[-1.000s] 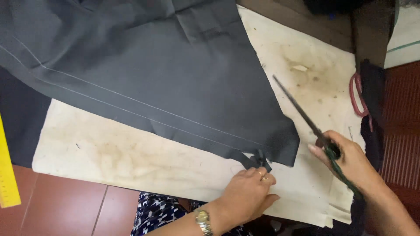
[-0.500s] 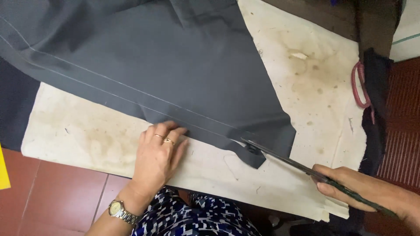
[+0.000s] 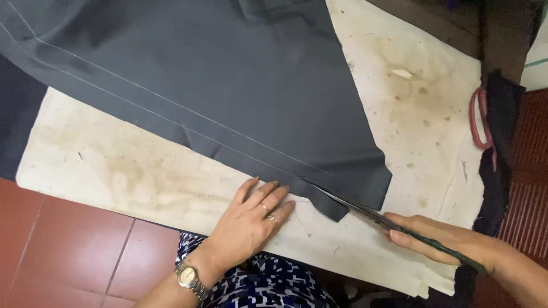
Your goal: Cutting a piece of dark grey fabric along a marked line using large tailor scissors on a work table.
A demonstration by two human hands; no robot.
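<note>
Nearest, the left hand point(image 3: 251, 219), wearing a metal wristwatch point(image 3: 189, 279) and rings, lies flat with fingers spread, gripping nothing, fingertips pressing the lower edge of the dark grey woven fabric sheet point(image 3: 228, 85). Just beside it, the right hand point(image 3: 439, 239) is clenched around long dark-handled scissors point(image 3: 365, 214), whose blades bite into the fabric's near edge. The fabric spreads across a stained cream cloth-covered worktable point(image 3: 114, 171). Farther right lies a red cord loop point(image 3: 478, 117).
</note>
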